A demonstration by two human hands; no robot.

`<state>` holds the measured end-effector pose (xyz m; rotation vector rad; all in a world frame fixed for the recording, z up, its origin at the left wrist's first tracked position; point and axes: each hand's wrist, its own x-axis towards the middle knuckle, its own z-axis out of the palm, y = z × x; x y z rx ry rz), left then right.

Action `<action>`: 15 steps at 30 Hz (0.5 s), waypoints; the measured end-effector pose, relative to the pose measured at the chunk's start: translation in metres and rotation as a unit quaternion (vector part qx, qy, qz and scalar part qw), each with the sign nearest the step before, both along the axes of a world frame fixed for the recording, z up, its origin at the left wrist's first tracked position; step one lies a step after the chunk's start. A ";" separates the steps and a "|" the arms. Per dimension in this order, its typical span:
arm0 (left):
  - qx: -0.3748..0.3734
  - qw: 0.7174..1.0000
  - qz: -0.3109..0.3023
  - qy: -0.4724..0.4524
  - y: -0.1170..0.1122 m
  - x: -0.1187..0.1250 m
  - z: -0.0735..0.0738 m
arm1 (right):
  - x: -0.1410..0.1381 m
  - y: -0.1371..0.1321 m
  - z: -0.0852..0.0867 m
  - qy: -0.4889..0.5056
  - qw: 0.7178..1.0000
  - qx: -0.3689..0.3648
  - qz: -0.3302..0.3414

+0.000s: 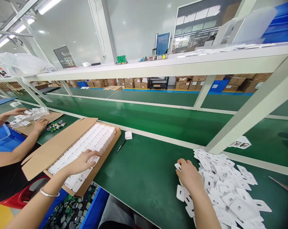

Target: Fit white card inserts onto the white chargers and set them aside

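My left hand [84, 163] lies over the rows of white plastic housings [96, 140] packed in an open cardboard box [110, 148]. Its fingers are stretched and apart, with the tips touching the housings near the box's right side. On the right, my right hand [189, 175] is closed on the edge of a white plastic plate [178, 166] with a small cut-out. Further white plates [180, 193] lie under and beside that wrist. Right of it spreads a large heap of the same white plates [220, 184]; my forearm hides part of it.
A single white housing [128, 135] and a black pen [121, 146] lie beside the box. At left, a co-worker's hands [40, 125] are among white parts, near small circuit boards [56, 125]. A blue bin of boards [72, 206] stands below. A shelf post [253, 105] slants down behind the heap.
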<state>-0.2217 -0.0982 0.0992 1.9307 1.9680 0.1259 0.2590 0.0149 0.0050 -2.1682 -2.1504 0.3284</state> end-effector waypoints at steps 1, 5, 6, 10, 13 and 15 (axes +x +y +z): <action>-0.001 1.000 0.003 0.008 0.001 0.002 0.001 | 0.000 0.001 0.000 0.004 1.000 -0.004 0.002; 0.015 0.998 -0.002 0.059 0.012 0.015 -0.002 | -0.002 0.002 0.004 0.016 1.000 -0.017 0.011; 0.026 0.996 -0.012 0.079 0.016 0.019 -0.003 | -0.002 0.002 0.005 0.019 1.000 -0.019 0.012; 0.073 0.976 -0.025 0.205 0.035 0.040 -0.004 | -0.004 0.002 0.008 0.029 0.999 -0.021 0.015; 0.100 0.964 -0.016 0.247 0.057 0.066 -0.008 | -0.007 0.001 0.010 0.033 0.999 -0.019 0.018; 0.108 0.962 -0.023 0.249 0.076 0.087 -0.016 | -0.009 0.000 0.011 0.030 0.999 -0.018 0.020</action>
